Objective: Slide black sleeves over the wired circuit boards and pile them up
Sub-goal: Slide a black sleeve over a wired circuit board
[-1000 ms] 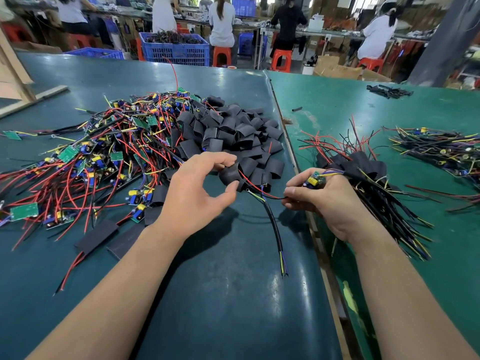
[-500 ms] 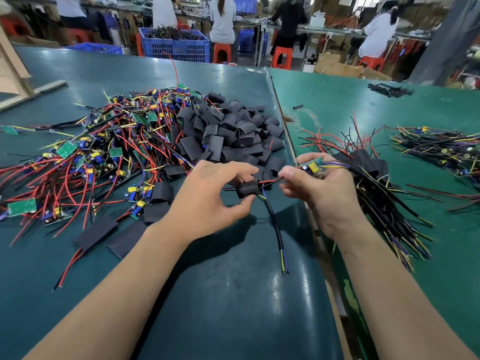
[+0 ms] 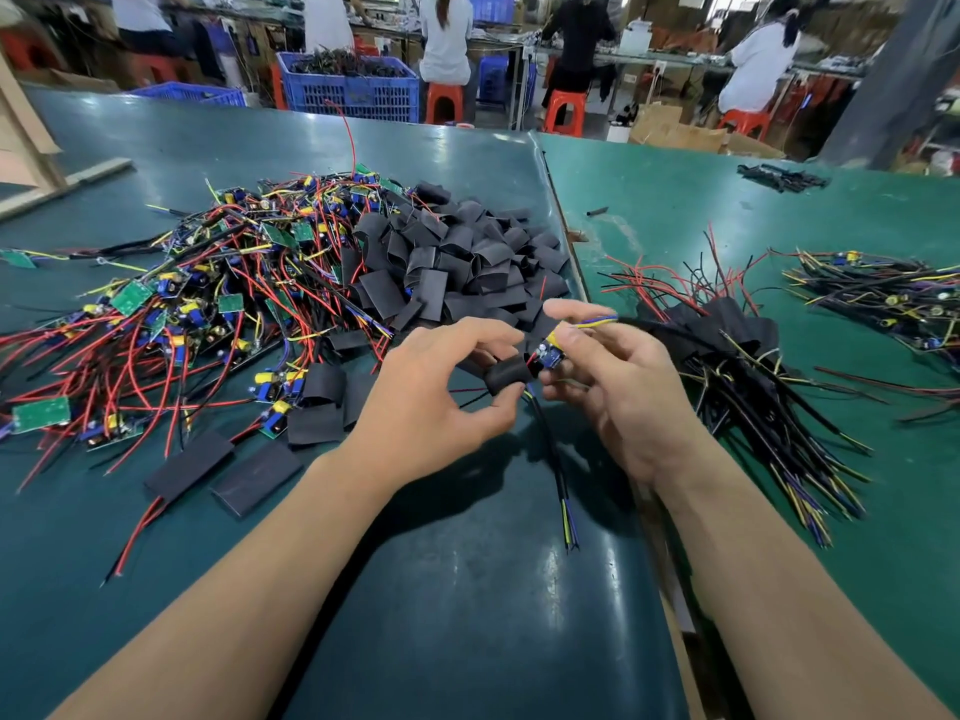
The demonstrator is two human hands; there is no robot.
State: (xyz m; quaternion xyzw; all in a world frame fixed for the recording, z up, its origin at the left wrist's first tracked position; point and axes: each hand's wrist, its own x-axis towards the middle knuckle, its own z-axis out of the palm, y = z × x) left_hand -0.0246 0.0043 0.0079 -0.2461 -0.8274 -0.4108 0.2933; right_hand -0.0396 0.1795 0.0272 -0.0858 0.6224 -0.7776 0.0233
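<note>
Seen from above, two bare forearms reach forward over a dark teal table (image 3: 467, 615). Near the middle, the left hand (image 3: 431, 402) pinches a short black tubular sleeve (image 3: 508, 375) between thumb and curled fingers. Just beside it, the right hand (image 3: 623, 387) holds a small blue circuit board (image 3: 549, 356), its fingers curled round the part; the board's near end meets the sleeve's open mouth. Yellow and blue leads (image 3: 597, 320) run from the board out over the right index finger. A black cable (image 3: 550, 459) hangs from between the hands, and its yellow, blue and black tips lie on the table towards the viewer.

To the left sprawls a wide tangle of green circuit boards with red, black and yellow wires (image 3: 171, 324). Beside it, beyond the hands, sits a heap of loose black sleeves (image 3: 467, 262); a few flat ones (image 3: 223, 470) lie apart, nearer the left forearm.

To the right, on a lighter green table (image 3: 701, 200), lies a pile of sleeved boards with wires fanned out (image 3: 737, 356), touching the back of the right hand. A second bundle of wired parts (image 3: 883, 298) lies further right.

At the far side stands a blue plastic crate (image 3: 353, 90), and people sit on orange stools (image 3: 447, 98) at benches.
</note>
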